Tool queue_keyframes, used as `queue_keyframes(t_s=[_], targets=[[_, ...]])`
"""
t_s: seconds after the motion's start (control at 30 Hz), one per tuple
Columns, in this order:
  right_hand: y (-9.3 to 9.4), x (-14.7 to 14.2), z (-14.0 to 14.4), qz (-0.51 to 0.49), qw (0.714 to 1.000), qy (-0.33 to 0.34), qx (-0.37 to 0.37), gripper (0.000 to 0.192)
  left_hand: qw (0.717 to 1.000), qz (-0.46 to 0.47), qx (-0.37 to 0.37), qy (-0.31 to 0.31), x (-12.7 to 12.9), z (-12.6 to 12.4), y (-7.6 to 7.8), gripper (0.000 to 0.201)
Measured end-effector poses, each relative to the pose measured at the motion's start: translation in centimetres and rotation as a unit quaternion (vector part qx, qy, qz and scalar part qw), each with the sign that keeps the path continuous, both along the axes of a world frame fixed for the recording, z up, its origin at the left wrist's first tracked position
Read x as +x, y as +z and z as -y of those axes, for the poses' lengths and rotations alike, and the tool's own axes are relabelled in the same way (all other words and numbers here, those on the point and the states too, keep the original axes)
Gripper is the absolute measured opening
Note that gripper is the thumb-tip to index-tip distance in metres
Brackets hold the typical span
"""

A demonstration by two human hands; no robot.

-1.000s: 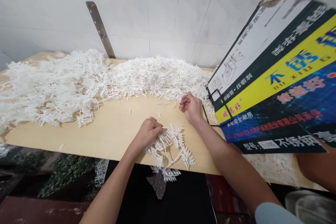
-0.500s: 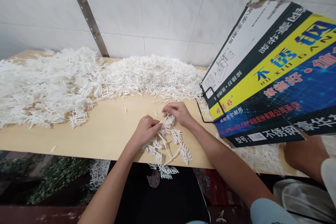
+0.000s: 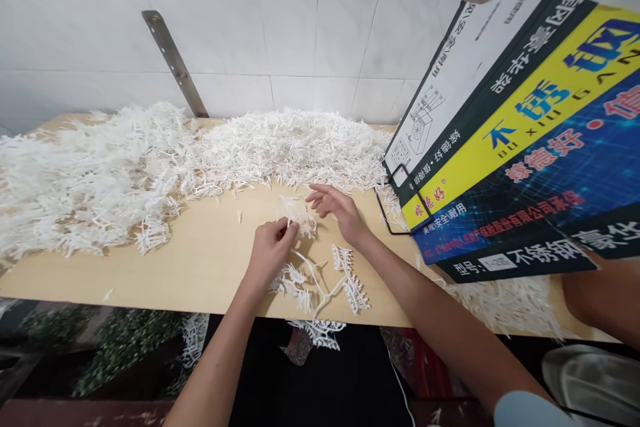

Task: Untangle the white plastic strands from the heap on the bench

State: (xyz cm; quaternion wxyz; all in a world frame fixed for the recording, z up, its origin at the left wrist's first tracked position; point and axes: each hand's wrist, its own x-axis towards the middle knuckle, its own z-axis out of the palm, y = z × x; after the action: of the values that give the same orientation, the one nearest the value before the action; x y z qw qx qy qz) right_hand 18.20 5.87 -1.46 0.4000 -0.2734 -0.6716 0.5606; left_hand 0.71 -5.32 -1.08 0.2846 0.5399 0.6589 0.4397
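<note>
My left hand [image 3: 273, 247] pinches a white plastic sprig with a fringed tip [image 3: 303, 217] above the board. Just right of it, my right hand [image 3: 336, 210] has its fingers loosely apart, and nothing shows in them. Below the hands lies a white branched stem [image 3: 325, 295] with toothed, comb-like ends, some of it reaching over the board's front edge. Whether the pinched sprig is joined to this stem is partly hidden by my left fingers. Behind my hands a heap of small white plastic sprigs [image 3: 295, 147] spreads along the wall.
A looser pile of white sprigs [image 3: 85, 180] covers the left of the wooden board [image 3: 215, 267]. At right, a printed cardboard panel [image 3: 500, 147] stands by a black wire bracket [image 3: 395, 232]. Another person's arm [image 3: 603, 297] shows beyond it. A metal bracket [image 3: 175, 67] leans against the tiled wall.
My right fingers have opened and moved off the sprig cluster. My left hand has shifted slightly left with the sprig, and the view has tilted a little.
</note>
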Motion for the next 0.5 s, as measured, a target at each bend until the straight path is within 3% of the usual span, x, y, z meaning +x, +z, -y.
queue_keyframes(t_s=[0.07,0.17,0.33,0.47,0.5], targets=[[0.1,-0.3,0.5,0.022,0.999,0.026,0.018,0.050,1.000,-0.003,0.004,0.007,0.1,-0.1,0.1,0.047],[0.1,-0.9,1.0,0.042,0.997,0.046,0.052,0.049,0.998,-0.041,-0.005,-0.042,0.1,-0.4,0.0,0.052],[0.1,-1.6,1.4,0.079,0.986,0.073,0.131,0.073,0.980,-0.151,0.013,-0.126,0.4,-0.7,-0.6,0.044],[0.1,-1.8,1.6,0.107,0.986,0.035,0.127,0.039,0.967,-0.193,0.002,-0.169,0.8,-0.6,-0.5,0.046],[0.0,-1.8,1.7,0.114,0.986,0.008,0.119,0.038,0.966,-0.194,-0.002,-0.174,0.9,-0.6,-0.4,0.048]])
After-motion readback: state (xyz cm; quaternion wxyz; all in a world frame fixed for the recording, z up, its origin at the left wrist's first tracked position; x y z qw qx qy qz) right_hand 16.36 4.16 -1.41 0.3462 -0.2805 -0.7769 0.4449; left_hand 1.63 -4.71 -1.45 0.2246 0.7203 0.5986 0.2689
